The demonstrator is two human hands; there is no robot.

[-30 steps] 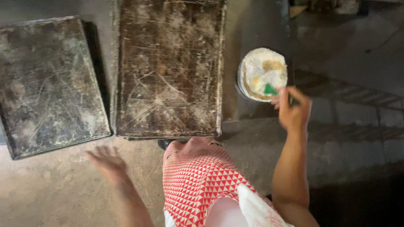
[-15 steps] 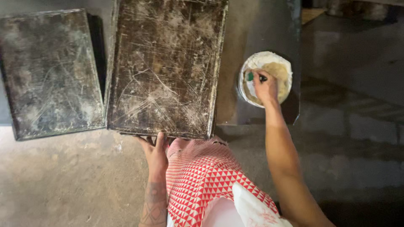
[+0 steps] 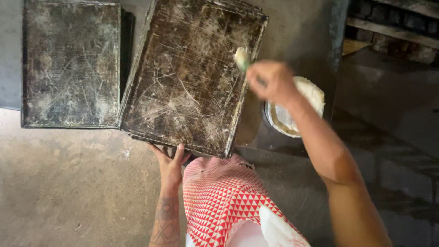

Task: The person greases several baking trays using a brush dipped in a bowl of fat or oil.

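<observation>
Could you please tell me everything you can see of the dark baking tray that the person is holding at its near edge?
The baking tray is a large rectangular metal sheet with a low raised rim, dark and heavily scratched, with pale streaks across it. It lies flat, skewed, on the grey counter, its left edge against a second tray. The left hand grips its near edge. The right hand holds a brush whose pale loaded tip is over its right side.

Grey concrete ledge (image 3: 297, 27): two dark scratched trays (image 3: 71, 64) (image 3: 192, 77), white bowl (image 3: 315, 98).
</observation>
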